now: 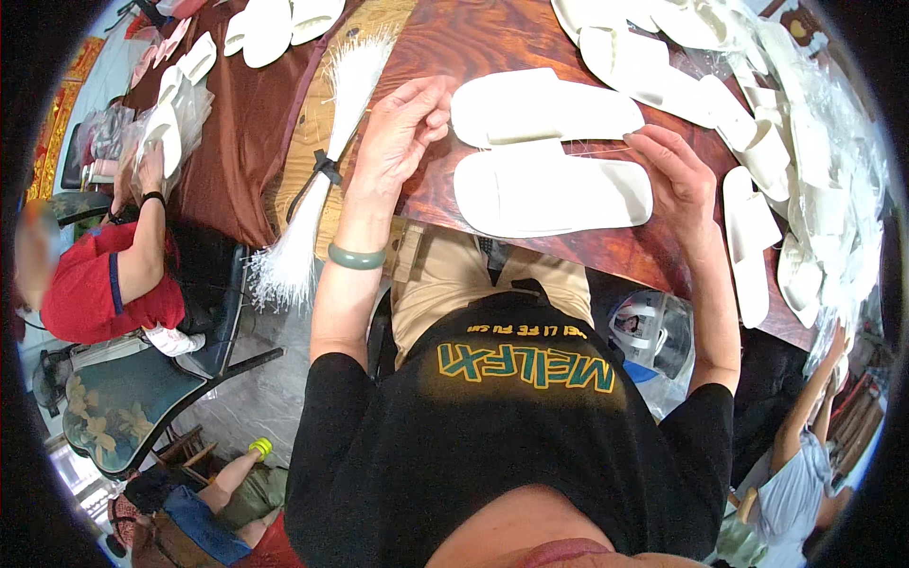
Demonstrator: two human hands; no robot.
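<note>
Two white slippers lie side by side on the dark wooden table in front of me, one farther and one nearer. My left hand pinches the end of a thin clear string at the left end of the far slipper. My right hand holds the other end of the string, at the right ends of the slippers. The string stretches between the two slippers. A green bangle sits on my left wrist.
A bundle of clear plastic strings, tied with a black band, lies at my left over the table edge. Heaps of white slippers cover the table's right and far side. A person in red sits at left holding bagged slippers; another person is lower right.
</note>
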